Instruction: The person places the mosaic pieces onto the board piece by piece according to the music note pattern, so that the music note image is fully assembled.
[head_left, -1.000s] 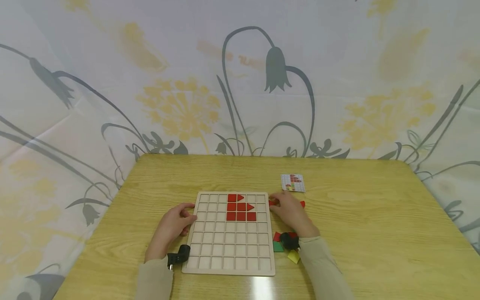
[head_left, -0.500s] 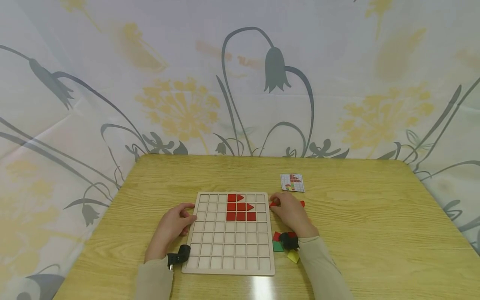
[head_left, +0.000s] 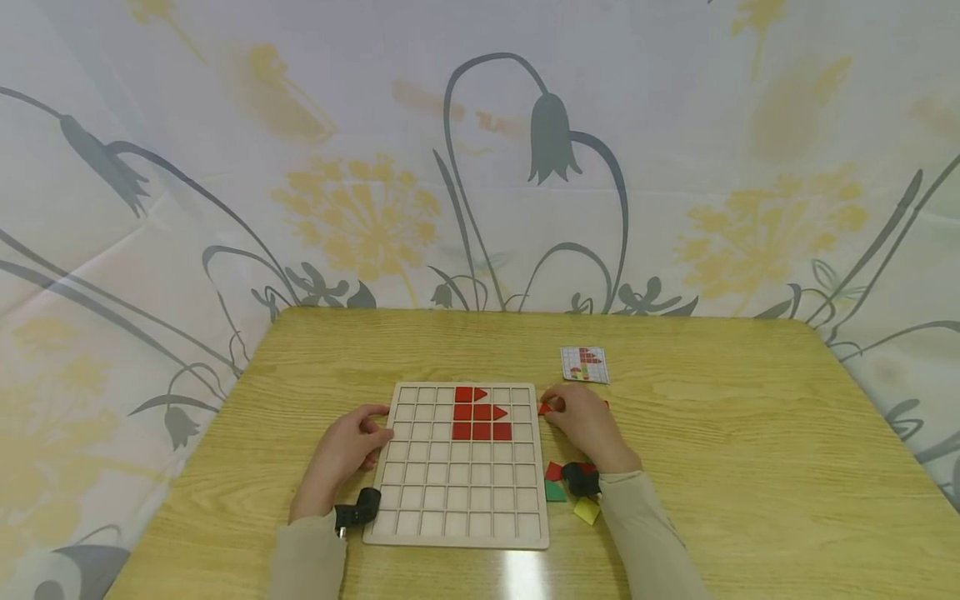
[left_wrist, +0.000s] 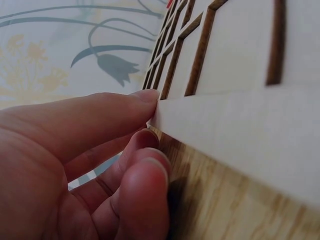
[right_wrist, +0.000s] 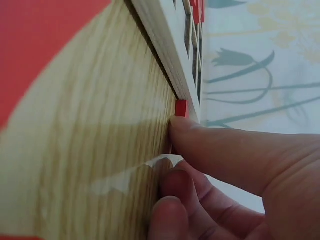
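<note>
A wooden grid board (head_left: pixel 442 499) lies flat on the table, with red square and pointed tiles (head_left: pixel 482 413) set in its upper cells. At its left edge is my left hand (head_left: pixel 345 446). In the left wrist view the thumb (left_wrist: pixel 145 96) rests on the board's rim, while the lower fingers are bent beside it. My right hand (head_left: pixel 588 425) is just past the board's right edge. Between thumb and fingers it pinches a small red tile (head_left: pixel 544 409), which looks triangular from above. Only the tile's narrow red side (right_wrist: pixel 181 108) shows in the right wrist view, close to the board's rim.
A printed pattern card (head_left: pixel 585 365) lies behind my right hand. Beside the board's right edge are a green tile (head_left: pixel 555 492), a yellow tile (head_left: pixel 587 510) and a red tile (head_left: pixel 553 472), partly under the wrist camera (head_left: pixel 581 480). Another red piece (head_left: pixel 607 405) peeks out behind the hand.
My right hand has shifted very slightly to the right, and more of the red tile shows at its fingertips. The left hand stays at the board's edge.
</note>
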